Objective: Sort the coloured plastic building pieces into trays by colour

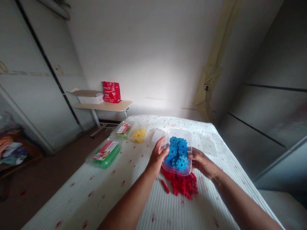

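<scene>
Between my two hands is a clear plastic container (177, 133), tilted toward me, with several blue snowflake-shaped plastic pieces (177, 152) inside. My left hand (157, 156) grips its left side, thumb over the rim. On the opposite side my right hand (203, 163) holds the wall, its fingers partly hidden behind the container. A pile of red plastic pieces (183, 185) lies on the cloth below and nearer to me, partly covered by the container. Just left of the pile is a short red stick-like piece (165, 186).
To the left stand a lidded box of green pieces (105, 154), another labelled box (123, 129) and an open tray of yellow pieces (138, 134). A white card (157, 136) and a clear empty-looking lid or tray (211, 143) lie farther back. A side table (112, 106) carries a red bag (111, 92).
</scene>
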A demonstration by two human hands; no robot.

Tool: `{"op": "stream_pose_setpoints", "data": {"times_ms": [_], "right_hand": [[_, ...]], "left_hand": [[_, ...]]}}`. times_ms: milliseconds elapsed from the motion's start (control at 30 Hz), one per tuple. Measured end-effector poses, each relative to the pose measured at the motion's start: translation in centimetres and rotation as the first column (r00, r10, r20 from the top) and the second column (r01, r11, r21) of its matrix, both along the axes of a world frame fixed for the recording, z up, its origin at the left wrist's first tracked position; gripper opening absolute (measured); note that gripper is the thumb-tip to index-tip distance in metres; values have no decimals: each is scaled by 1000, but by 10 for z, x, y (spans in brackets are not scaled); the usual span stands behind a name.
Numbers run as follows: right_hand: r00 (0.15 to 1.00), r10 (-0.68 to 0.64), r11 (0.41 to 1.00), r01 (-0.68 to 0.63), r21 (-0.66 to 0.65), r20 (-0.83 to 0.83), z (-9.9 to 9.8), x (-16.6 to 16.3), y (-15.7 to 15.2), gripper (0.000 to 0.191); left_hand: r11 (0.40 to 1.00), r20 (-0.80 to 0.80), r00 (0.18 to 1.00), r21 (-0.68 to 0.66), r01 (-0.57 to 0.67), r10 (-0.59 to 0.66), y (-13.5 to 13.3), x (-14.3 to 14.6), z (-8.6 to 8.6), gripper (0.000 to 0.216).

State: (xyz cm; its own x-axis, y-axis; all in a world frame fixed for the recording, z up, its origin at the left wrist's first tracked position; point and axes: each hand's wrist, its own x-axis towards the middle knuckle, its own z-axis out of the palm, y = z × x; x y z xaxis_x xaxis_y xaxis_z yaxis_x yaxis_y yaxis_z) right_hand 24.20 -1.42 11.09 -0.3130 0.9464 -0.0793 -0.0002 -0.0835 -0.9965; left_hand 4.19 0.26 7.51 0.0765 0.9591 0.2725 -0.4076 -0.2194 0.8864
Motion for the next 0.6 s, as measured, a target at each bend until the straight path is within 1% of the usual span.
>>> {"op": "stream_pose_setpoints", "data": {"times_ms": [100,167,200,267,367,433,467,500,600], "right_hand": [[980,-167,980,153,126,105,-1,7,3,42],[952,-247,956,209,204,182,-4,11,7,51],[935,-281,945,229,233,217,-7,12,8,56],[896,-348,919,267,291,276,-13,14,10,60],[831,-431,877,294,381,351,-22,17,10,62],[799,-462,859,295,418,385,-26,18,9,63],[785,-476,852,300,428,396,-28,18,8,63],[773,-488,846,305,437,405,-29,18,7,64],[745,-510,833,301,465,431,-28,16,5,65]], "left_hand": [[986,-178,970,41,-163,167,-3,-4,-13,44],[964,-273,924,76,-255,266,-7,-7,-25,44],[957,-318,903,95,-273,289,-9,-8,-30,47],[959,-401,872,131,-250,281,-14,-9,-39,57],[978,-472,859,146,-146,199,-19,-6,-46,73],[983,-509,846,159,-92,161,-21,-2,-49,81],[982,-554,817,172,-73,158,-22,-1,-50,84],[981,-620,768,187,-55,161,-22,0,-52,89],[974,-821,537,224,-10,195,-20,3,-57,104]]}}
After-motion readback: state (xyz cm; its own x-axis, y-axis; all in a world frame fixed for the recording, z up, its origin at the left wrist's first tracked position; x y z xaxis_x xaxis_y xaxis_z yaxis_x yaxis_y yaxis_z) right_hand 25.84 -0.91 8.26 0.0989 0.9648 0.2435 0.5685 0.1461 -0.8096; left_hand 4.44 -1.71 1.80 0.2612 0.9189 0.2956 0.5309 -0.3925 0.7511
